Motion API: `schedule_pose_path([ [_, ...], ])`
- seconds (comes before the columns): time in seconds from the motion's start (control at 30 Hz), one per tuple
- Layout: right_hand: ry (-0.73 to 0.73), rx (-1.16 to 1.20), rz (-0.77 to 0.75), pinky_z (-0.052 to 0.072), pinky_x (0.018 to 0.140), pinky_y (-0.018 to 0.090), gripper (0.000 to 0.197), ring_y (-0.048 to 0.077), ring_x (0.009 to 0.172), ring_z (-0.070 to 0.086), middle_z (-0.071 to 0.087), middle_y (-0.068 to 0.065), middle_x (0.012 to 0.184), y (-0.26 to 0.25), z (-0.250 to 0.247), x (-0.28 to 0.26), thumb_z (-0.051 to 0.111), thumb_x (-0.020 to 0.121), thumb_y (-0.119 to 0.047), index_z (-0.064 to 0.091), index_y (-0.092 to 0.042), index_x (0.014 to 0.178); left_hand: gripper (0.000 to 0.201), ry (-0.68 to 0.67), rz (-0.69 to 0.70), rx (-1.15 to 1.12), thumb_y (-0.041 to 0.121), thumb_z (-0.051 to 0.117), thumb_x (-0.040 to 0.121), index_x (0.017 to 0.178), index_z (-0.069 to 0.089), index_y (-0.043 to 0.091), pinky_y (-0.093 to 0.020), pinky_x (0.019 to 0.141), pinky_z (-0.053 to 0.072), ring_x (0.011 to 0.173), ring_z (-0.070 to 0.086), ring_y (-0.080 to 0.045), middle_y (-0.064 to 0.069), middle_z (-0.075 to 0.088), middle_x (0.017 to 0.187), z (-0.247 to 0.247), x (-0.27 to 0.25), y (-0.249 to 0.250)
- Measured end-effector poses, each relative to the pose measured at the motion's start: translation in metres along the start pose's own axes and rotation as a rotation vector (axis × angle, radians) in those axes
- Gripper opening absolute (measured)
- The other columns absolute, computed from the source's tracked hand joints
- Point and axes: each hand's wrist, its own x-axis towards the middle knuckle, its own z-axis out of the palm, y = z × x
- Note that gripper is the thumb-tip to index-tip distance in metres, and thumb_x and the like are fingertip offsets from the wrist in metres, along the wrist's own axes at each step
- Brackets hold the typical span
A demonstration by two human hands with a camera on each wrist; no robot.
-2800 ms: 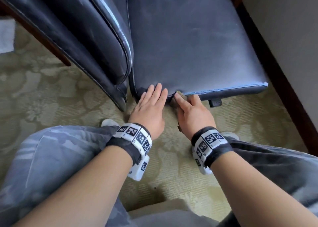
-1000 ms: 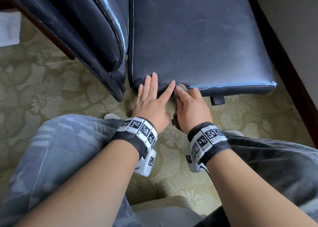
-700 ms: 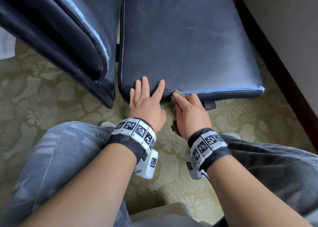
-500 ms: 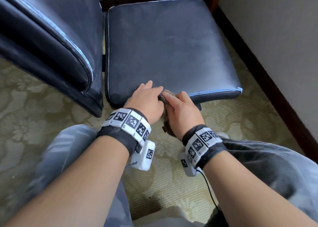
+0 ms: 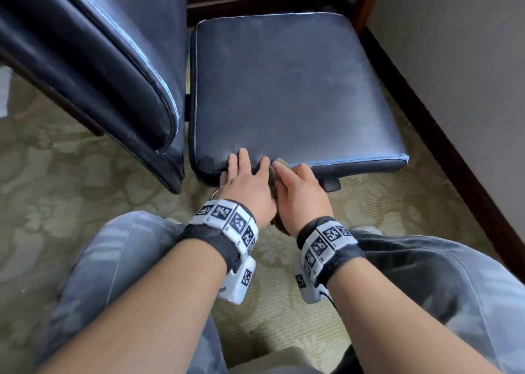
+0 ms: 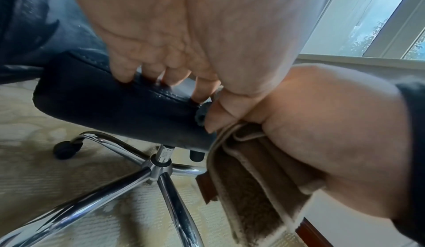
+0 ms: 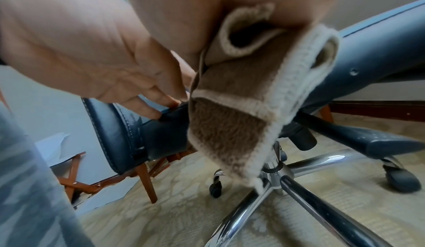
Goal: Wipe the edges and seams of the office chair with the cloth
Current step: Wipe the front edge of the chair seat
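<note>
The office chair's dark navy leather seat fills the middle of the head view, with its backrest to the left. My left hand lies with straight fingers on the seat's near edge, close to the left corner. Beside it and touching it, my right hand grips a folded brown cloth and presses it against the seam of the near edge. The rest of the cloth hangs below my palm. In the left wrist view my fingertips rest on the seat's top seam.
A chrome star base with black casters stands under the seat on patterned carpet. A wall and dark baseboard run along the right. A black lever knob sticks out below the seat. My knees flank my arms.
My left hand slid right along the seat edge until it touches my right hand, its fingers drawn closer together. My right hand keeps the cloth on the near seam. My head view tilted up.
</note>
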Motion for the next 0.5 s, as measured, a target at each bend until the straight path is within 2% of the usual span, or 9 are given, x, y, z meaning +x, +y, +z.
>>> schedule_pose_path([
  [0.17, 0.032, -0.079, -0.015, 0.054, 0.07, 0.037, 0.038, 0.033, 0.089, 0.065, 0.053, 0.0, 0.118, 0.012, 0.0, 0.009, 0.047, 0.103, -0.026, 0.053, -0.037, 0.139, 0.089, -0.036, -0.011, 0.037, 0.029, 0.053, 0.098, 0.166, -0.004, 0.026, -0.053, 0.129, 0.001, 0.157, -0.025, -0.037, -0.017, -0.027, 0.169, 0.003, 0.003, 0.0],
  [0.33, 0.124, -0.028, 0.085, 0.052, 0.076, 0.037, 0.04, 0.034, 0.096, 0.064, 0.055, 0.002, 0.121, 0.029, -0.003, 0.005, 0.049, 0.104, -0.025, 0.055, -0.033, 0.142, 0.094, -0.048, -0.014, 0.043, 0.024, 0.053, 0.096, 0.166, -0.01, 0.024, -0.054, 0.129, -0.002, 0.155, -0.029, -0.038, -0.019, -0.033, 0.167, 0.008, 0.002, 0.001],
  [0.5, 0.03, -0.023, -0.024, 0.051, 0.076, 0.031, 0.038, 0.028, 0.094, 0.065, 0.054, -0.004, 0.121, 0.003, 0.015, 0.005, 0.048, 0.103, -0.027, 0.055, -0.038, 0.139, 0.094, -0.045, 0.011, 0.016, 0.019, 0.05, 0.096, 0.166, -0.011, 0.027, -0.053, 0.13, -0.003, 0.156, -0.029, -0.034, -0.013, -0.033, 0.168, 0.006, -0.001, -0.003],
])
